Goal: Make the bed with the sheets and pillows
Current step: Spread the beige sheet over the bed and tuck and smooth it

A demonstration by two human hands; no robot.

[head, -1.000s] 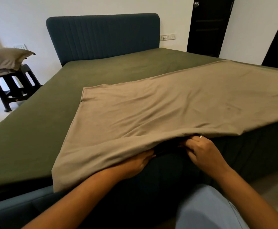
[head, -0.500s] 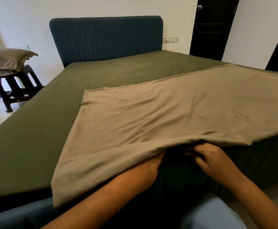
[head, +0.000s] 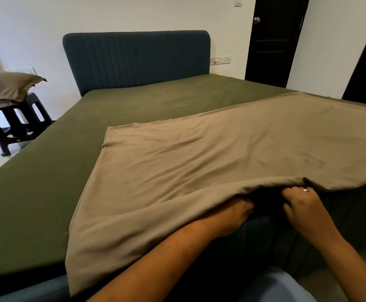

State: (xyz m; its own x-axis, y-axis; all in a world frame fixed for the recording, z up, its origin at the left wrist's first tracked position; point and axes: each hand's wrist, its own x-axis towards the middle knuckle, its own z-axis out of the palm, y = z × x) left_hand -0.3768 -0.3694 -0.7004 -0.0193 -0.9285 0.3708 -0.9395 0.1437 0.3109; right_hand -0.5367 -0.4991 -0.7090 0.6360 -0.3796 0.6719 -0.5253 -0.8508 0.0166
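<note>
- Our right hand (head: 306,205) is at the near hem of the tan sheet (head: 199,171). Its fingers curl up into the fabric and grip it, and a ring (head: 305,189) shows on one finger.
- Our left hand (head: 227,214) is just beside it, with its fingers reaching in under the same hem. The fold hides the fingertips, so we cannot tell whether this hand grips the cloth or only touches it.
- We judge the step in hand to be spreading the top sheet, with the pillows not yet placed.
- Next we would need a firm hold with both hands set wider apart on the hem. Then we would lift and swing the sheet until its edges run square to the headboard (head: 136,62).
- The tan sheet lies on the end of the bed far from the headboard, skewed. One corner points toward the headboard and the rest trails off to the right of it.
- It is thin, soft and lightly wrinkled, and the hem bunches where we hold it. We expect it to drag and crease rather than slide flat.
- The green fitted sheet (head: 90,149) under it is smooth and runs up to the headboard.
- The pillows (head: 5,88) are stacked on a dark stool (head: 14,127) off the bed, left of the headboard.
</note>
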